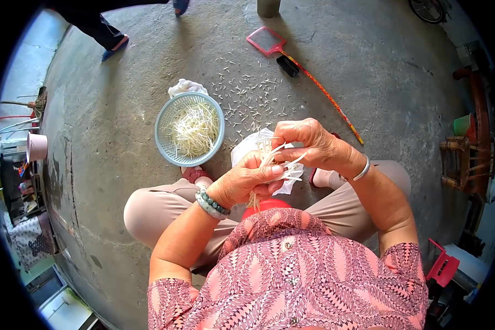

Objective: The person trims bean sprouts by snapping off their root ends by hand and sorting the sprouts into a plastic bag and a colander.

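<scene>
A bunch of long white bean sprouts (pixel 292 175) is held in my left hand (pixel 243 180), with pale ends hanging below the fingers. My right hand (pixel 316 146) is closed in a pinch at the top of that bunch, its fingertips against the strands. Beneath both hands lies a white plastic bag (pixel 243 148), partly covered by them. To the left, a light blue round basket (pixel 159 138) stands on the floor and holds a heap of bean sprouts (pixel 193 131). Small trimmed bits (pixel 247 93) are scattered over the concrete beyond the bag.
A pink fly swatter (pixel 327 94) lies ahead to the right, beside a small black object (pixel 287 66). White cloth or plastic (pixel 187 87) touches the basket's far side. Another person's leg (pixel 102 30) is at upper left. Wooden furniture (pixel 461 162) stands at right.
</scene>
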A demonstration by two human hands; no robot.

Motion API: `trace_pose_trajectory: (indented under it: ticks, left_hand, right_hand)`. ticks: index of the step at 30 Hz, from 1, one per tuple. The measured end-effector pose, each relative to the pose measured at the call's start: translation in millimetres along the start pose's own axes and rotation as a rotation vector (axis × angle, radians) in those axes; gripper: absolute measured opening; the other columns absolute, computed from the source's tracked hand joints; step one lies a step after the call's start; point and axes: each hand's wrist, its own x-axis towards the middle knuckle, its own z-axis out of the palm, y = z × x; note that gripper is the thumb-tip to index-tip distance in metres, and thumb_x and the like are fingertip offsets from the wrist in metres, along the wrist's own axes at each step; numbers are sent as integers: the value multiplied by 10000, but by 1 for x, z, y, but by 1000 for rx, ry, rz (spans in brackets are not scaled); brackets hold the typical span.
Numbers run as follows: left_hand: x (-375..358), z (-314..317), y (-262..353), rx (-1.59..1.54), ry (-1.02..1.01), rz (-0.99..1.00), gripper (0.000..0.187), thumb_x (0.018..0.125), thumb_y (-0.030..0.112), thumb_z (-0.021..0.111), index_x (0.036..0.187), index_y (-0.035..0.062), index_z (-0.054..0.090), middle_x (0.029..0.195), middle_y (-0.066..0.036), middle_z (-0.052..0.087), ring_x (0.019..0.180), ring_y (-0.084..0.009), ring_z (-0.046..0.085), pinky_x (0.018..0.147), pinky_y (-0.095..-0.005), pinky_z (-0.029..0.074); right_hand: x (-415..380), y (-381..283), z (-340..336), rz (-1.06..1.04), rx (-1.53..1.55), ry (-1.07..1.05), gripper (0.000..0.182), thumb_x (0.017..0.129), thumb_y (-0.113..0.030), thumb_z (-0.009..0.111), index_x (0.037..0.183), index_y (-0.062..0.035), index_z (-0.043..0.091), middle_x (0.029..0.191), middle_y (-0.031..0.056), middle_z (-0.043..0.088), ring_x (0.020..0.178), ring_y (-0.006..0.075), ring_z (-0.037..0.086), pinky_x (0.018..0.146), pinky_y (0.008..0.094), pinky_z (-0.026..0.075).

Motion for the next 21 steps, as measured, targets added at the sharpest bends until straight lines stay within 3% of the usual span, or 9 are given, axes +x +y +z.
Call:
trace_pose_trajectory:
  ticks: [4, 13, 17, 20, 21]
  left_hand:
    - [-1, 3, -3, 4, 73, 50, 210, 946, 277, 564, 1009, 77, 548, 687, 28, 453, 501, -19, 304, 430, -181, 220]
    - [3, 3, -1, 92, 87, -7, 255, 950, 298, 556, 951, 42, 564, 657, 35, 448, 492, -21, 302, 422, -183, 211]
    - [3, 5, -2, 79, 100, 2, 276, 954, 298, 551, 930, 23, 575, 645, 39, 441, 494, -21, 296, 419, -183, 197]
    - [4, 4, -2, 98, 67, -4, 276, 960, 293, 542, 924, 21, 577, 646, 41, 440, 497, -20, 295, 417, -182, 197]
    - [5, 4, -3, 110, 65, -11, 276, 962, 291, 539, 924, 21, 579, 647, 41, 440, 498, -19, 296, 417, -181, 199]
  right_hand:
    - [-1, 1, -2, -9, -52, 29, 149, 768, -70, 698, 839, 6, 592, 762, 115, 608, 705, 244, 620, 631, 338, 467]
    - [-1, 3, 1, -103, -374, 103, 115, 724, -28, 636, 733, -4, 524, 704, 126, 541, 651, 311, 575, 589, 383, 453]
    - [-2, 11, -2, -32, -436, 241, 131, 755, -83, 654, 718, -15, 549, 687, 139, 549, 629, 335, 575, 584, 392, 458]
    - [-3, 22, -17, 113, -776, 332, 190, 821, -185, 657, 776, -5, 615, 709, 143, 598, 661, 308, 618, 612, 366, 489]
    - [-3, 23, -17, 124, -615, 376, 190, 827, -190, 660, 815, -2, 629, 729, 138, 617, 679, 278, 630, 625, 351, 495]
